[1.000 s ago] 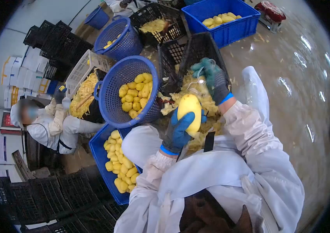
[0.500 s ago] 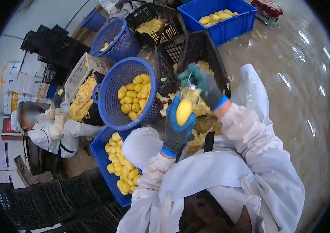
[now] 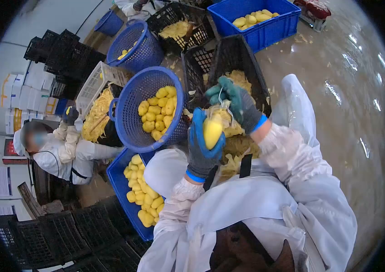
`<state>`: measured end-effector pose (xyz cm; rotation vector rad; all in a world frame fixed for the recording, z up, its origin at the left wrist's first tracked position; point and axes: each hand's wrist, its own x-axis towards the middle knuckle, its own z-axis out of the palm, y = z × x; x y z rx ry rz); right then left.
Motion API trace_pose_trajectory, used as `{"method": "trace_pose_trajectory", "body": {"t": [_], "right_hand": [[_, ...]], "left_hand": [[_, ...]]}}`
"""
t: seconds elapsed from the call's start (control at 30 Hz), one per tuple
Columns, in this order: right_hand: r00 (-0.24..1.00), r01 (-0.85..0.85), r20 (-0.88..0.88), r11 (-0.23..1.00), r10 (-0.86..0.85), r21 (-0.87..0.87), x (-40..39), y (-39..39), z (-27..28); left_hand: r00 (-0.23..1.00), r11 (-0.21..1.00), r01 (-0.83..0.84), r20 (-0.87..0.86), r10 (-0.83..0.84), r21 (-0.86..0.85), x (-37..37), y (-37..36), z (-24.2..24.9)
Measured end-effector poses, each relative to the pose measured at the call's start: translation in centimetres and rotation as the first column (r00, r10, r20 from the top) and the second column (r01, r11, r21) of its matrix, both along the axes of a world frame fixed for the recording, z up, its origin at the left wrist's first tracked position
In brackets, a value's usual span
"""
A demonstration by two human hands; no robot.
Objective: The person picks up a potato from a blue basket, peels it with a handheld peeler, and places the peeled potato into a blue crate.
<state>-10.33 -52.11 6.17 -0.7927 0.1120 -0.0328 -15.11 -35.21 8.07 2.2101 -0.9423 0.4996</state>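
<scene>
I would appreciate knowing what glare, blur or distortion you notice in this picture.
In the head view, fisheye distortion bends the scene, black fills the corners, white glare streaks the floor, blur covers the co-worker's head, and the lower-left crates look dim.

The right leg (image 3: 298, 106) blocks — between right hand (image 3: 235, 100) and open floor (image 3: 342, 149).

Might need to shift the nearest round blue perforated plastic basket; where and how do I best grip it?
Probably from outside left: hook the left hand, once free, under the blue loop handle jutting from the rim; steady the opposite rim with the right hand. Yellow potatoes load the basket.
</scene>
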Motion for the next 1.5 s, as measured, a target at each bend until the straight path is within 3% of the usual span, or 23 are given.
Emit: {"method": "trace_pose_trajectory", "body": {"t": [0.1, 0.13, 0.23, 0.27, 0.37, 0.4, 0.5, 0.63, 0.73, 0.83, 0.87, 0.93, 1.0, 1.03, 1.07, 1.17, 1.2, 1.27, 1.33, 1.37, 1.4, 1.47, 1.5], "right_hand": [[0.976, 0.213, 0.018, 0.972, -0.216, 0.100, 2.0, -2.4, -2.9], [0.976, 0.217, -0.046, 0.959, -0.212, 0.184, 0.8, -1.4, -0.6], [0.993, 0.120, 0.015, 0.993, -0.120, -0.021, 0.0, 0.8, 0.5], [0.991, 0.132, -0.005, 0.987, -0.132, 0.091, 1.3, 0.4, -1.0], [0.953, 0.299, 0.050, 0.954, -0.299, 0.011, 2.2, -2.6, -1.9], [0.941, 0.338, -0.009, 0.938, -0.338, 0.073, 1.8, -1.7, -0.4], [0.995, 0.096, 0.033, 0.995, -0.096, 0.004, 0.1, 0.9, 1.2], [0.964, 0.267, 0.048, 0.954, -0.263, -0.134, 1.8, -2.4, 0.2], [0.976, 0.168, 0.177, 0.951, -0.124, -0.260, 0.3, 0.5, -0.3], [0.974, 0.215, 0.115, 0.955, -0.195, -0.205, 2.4, -2.5, -1.7], [0.955, 0.295, 0.067, 0.948, -0.288, -0.118, 3.2, -4.5, -2.9], [0.920, 0.393, 0.025, 0.919, -0.392, -0.029, 3.2, -4.9, -2.1], [0.972, 0.231, 0.047, 0.972, -0.228, -0.043, 0.3, -1.6, 0.5], [0.986, 0.154, 0.070, 0.987, -0.150, -0.052, -0.4, -0.7, 1.5], [0.995, 0.047, 0.095, 0.972, -0.026, -0.229, -0.3, -0.2, 0.4], [0.955, 0.291, 0.148, 0.916, -0.258, -0.277, 2.4, -2.9, -1.9], [0.903, 0.430, 0.094, 0.869, -0.420, -0.245, 3.1, -3.6, -1.1], [0.923, 0.383, 0.102, 0.914, -0.372, -0.136, 2.3, -3.5, -0.5], [0.961, 0.230, 0.216, 0.935, -0.174, -0.271, 0.7, -0.7, 0.6], [0.967, 0.108, 0.256, 0.904, 0.002, -0.415, 0.4, 0.1, 0.6], [0.993, 0.017, 0.117, 0.969, 0.012, -0.246, 0.6, 0.4, 0.4], [0.958, 0.285, 0.098, 0.940, -0.271, -0.188, 3.0, -2.6, -3.0], [0.911, 0.413, 0.092, 0.897, -0.403, -0.158, 3.8, -3.4, -2.1]], "left_hand": [[0.882, 0.906, -0.116, -0.462, -0.094, -0.407, -0.5, -0.2, -1.0], [0.890, 0.924, -0.093, -0.447, -0.090, -0.371, -0.2, 0.1, -1.4], [0.885, 0.941, -0.066, -0.454, -0.098, -0.332, -0.8, -0.4, -1.6], [0.848, 0.938, -0.085, -0.519, -0.109, -0.336, -0.8, -0.6, -1.1], [0.787, 0.883, -0.083, -0.574, -0.226, -0.462, -1.0, -0.4, -0.2], [0.798, 0.893, -0.088, -0.568, -0.202, -0.442, -0.9, -0.4, -0.7], [0.827, 0.927, -0.091, -0.547, -0.133, -0.363, -0.5, -0.6, -1.7], [0.903, 0.970, -0.068, -0.428, -0.040, -0.234, 0.3, -0.5, -2.1], [0.882, 0.989, -0.079, -0.471, 0.011, -0.124, -0.2, -0.6, -1.8], [0.711, 0.909, -0.106, -0.670, -0.214, -0.403, -0.2, -0.6, -1.4], [0.362, 0.718, -0.316, -0.778, -0.513, -0.620, -0.9, -0.8, 0.4], [0.210, 0.571, -0.452, -0.705, -0.678, -0.685, -0.5, -0.4, 0.4], [0.089, 0.458, -0.586, -0.615, -0.783, -0.669, -0.5, -0.3, -0.2], [0.134, 0.513, -0.514, -0.655, -0.743, -0.687, -0.6, -0.6, -0.1], [0.184, 0.570, -0.440, -0.691, -0.699, -0.694, -0.8, -0.9, 0.2], [0.191, 0.592, -0.456, -0.722, -0.665, -0.665, -1.1, -0.5, -1.0], [0.097, 0.528, -0.516, -0.659, -0.746, -0.674, -0.8, 0.1, 0.0], [0.023, 0.473, -0.598, -0.603, -0.797, -0.648, -0.4, 0.3, 0.8], [0.253, 0.602, -0.365, -0.698, -0.670, -0.710, -1.1, 0.0, 0.5], [0.253, 0.606, -0.357, -0.698, -0.670, -0.711, -1.0, 0.0, 0.4], [0.254, 0.610, -0.348, -0.698, -0.670, -0.712, -0.8, -0.1, 0.3], [0.031, 0.489, -0.574, -0.615, -0.788, -0.656, -0.2, 0.4, 0.3], [0.037, 0.465, -0.592, -0.598, -0.800, -0.658, 0.0, 0.7, 0.8]]}}
